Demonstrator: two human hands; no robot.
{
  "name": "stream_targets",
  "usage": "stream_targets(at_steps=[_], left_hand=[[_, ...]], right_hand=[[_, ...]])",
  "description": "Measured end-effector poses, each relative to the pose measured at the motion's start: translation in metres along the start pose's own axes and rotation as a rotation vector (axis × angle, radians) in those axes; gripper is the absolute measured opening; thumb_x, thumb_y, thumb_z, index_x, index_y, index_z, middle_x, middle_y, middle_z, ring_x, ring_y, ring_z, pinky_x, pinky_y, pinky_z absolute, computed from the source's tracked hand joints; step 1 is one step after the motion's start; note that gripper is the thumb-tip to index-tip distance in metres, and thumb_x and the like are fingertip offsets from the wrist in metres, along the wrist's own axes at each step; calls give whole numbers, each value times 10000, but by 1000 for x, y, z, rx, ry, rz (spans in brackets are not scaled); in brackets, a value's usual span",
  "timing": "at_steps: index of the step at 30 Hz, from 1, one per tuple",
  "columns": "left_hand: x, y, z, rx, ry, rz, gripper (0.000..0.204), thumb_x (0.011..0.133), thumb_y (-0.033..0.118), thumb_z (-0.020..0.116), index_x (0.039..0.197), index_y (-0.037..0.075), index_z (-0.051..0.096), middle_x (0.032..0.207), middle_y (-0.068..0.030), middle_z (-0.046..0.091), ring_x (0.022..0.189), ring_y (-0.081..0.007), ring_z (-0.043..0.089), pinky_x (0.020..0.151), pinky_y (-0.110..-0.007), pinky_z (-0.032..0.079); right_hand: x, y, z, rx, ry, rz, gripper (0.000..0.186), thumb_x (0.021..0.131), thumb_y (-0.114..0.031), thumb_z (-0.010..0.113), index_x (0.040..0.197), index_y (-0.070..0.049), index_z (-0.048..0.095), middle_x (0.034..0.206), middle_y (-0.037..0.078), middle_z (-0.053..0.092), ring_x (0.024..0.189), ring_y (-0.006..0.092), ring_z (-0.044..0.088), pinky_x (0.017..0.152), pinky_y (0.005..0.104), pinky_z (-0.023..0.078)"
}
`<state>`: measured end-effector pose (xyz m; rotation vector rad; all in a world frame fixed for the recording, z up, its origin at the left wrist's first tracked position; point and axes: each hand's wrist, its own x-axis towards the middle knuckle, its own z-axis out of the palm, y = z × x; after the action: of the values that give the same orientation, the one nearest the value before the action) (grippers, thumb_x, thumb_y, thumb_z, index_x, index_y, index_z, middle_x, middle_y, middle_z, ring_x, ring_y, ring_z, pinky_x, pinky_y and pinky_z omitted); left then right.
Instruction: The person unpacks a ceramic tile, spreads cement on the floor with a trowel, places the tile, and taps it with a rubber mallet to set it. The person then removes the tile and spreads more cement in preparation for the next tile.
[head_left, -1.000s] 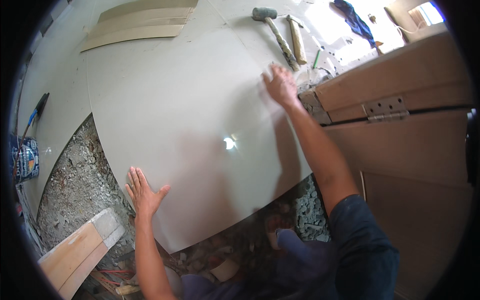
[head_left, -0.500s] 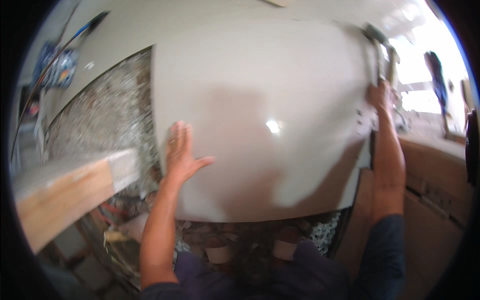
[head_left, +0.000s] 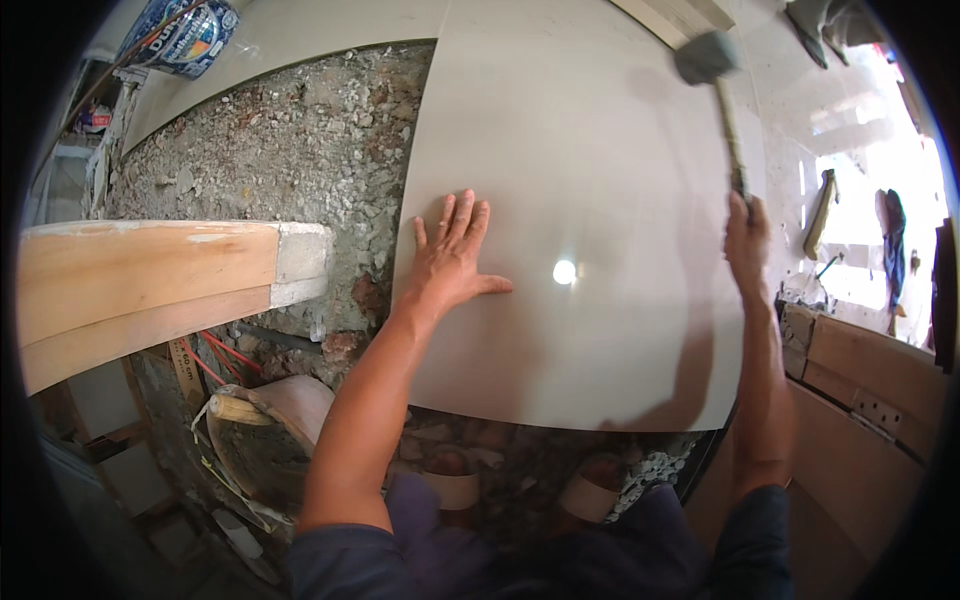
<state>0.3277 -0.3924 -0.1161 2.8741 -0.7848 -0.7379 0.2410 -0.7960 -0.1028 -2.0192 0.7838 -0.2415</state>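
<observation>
A large, glossy beige floor tile (head_left: 590, 340) lies in front of me over rough rubble, reflecting a bright spot of light. My left hand (head_left: 452, 250) rests palm down near the tile's left edge, its fingers spread and holding nothing. On the right, my right hand (head_left: 748, 240) is wrapped round the handle of a rubber mallet (head_left: 706, 60). The mallet's dark head points away from me above the tile's far right part and is slightly blurred.
Bare broken rubble (head_left: 270, 150) borders the tile on the left. A wooden beam end (head_left: 160, 265) juts in there, with a trowel-like tool's wooden handle (head_left: 240, 410) below. A blue patterned container (head_left: 185, 38) stands far left. Brown panels (head_left: 860, 380) line the right.
The mallet has swung from upright at the tile's right edge to leaning left over the tile. My left hand stays flat on the tile; the whole view has shifted.
</observation>
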Motion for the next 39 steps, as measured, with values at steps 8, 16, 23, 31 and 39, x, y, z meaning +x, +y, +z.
stream_targets(at_steps=[8, 16, 23, 31, 39], left_hand=[[0, -1, -4, 3, 1, 24, 1212, 623, 743, 663, 1530, 122, 153, 1603, -106, 77, 1481, -282, 48, 1144, -633, 117], [-2, -1, -3, -17, 62, 49, 1223, 609, 729, 673, 1522, 96, 163, 1589, -126, 133, 1477, -299, 76, 1121, -658, 168], [-2, 0, -10, -10, 23, 47, 1218, 618, 698, 695, 1518, 77, 160, 1584, -132, 145, 1473, -304, 103, 1112, -661, 192], [-3, 2, -15, -14, -2, 39, 1191, 634, 677, 712, 1518, 89, 175, 1593, -120, 120, 1476, -288, 87, 1118, -652, 199], [0, 1, -19, -7, -22, 26, 1201, 616, 670, 731, 1521, 109, 175, 1594, -99, 125, 1477, -269, 90, 1118, -652, 209]], right_hand=[[-67, -100, 123, -504, -252, -221, 327, 969, -353, 537, 1021, -31, 509, 707, 226, 621, 707, 449, 610, 626, 523, 456], [-82, -113, 156, -458, -238, -229, 357, 980, -361, 506, 1018, -6, 490, 672, 211, 615, 681, 434, 615, 628, 506, 460], [-83, -116, 162, -459, -287, -182, 407, 981, -401, 486, 970, 6, 498, 694, 224, 622, 714, 441, 622, 651, 522, 463], [-80, -118, 168, -445, -261, -248, 402, 976, -400, 497, 931, 0, 498, 695, 253, 615, 705, 459, 616, 646, 520, 475], [-82, -131, 173, -446, -273, -168, 427, 971, -423, 497, 918, 1, 500, 693, 227, 629, 722, 426, 635, 649, 509, 482]])
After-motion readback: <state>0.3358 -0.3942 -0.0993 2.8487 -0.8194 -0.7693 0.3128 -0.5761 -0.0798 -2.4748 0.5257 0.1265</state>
